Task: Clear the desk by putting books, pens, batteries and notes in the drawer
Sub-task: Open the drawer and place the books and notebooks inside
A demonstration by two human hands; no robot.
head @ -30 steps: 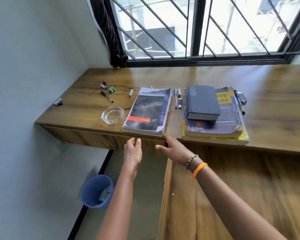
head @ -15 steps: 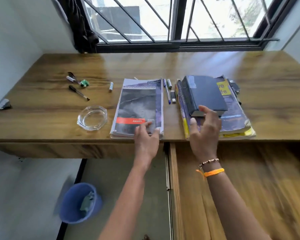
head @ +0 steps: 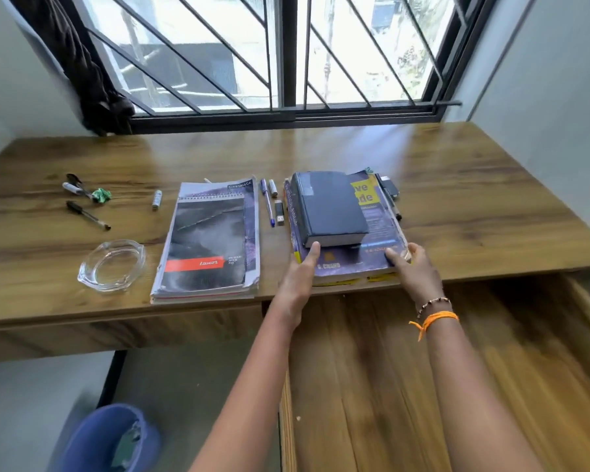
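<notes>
A stack of books (head: 348, 264) lies at the desk's front edge: a dark blue book (head: 327, 206) on a purple one, yellow covers beneath. My left hand (head: 298, 277) holds the stack's front left corner, thumb on the purple cover. My right hand (head: 414, 267) grips the front right corner. Below them the wooden drawer (head: 406, 369) stands open. A pile of notebooks (head: 212, 240) lies to the left. A blue pen (head: 268, 206) and a USB stick (head: 279, 212) lie between the piles. A battery (head: 156, 199) and black pens (head: 87, 216) lie further left.
A glass ashtray (head: 113, 265) sits near the front left of the desk (head: 491, 216). More pens (head: 389, 195) lie against the stack's right side. A blue bin (head: 109, 441) stands on the floor at lower left. The barred window (head: 286, 63) runs behind the desk.
Both hands rose from the drawer front to the desk; my left hand shifted from the notebooks to the right stack. My right hand slid to its right corner.
</notes>
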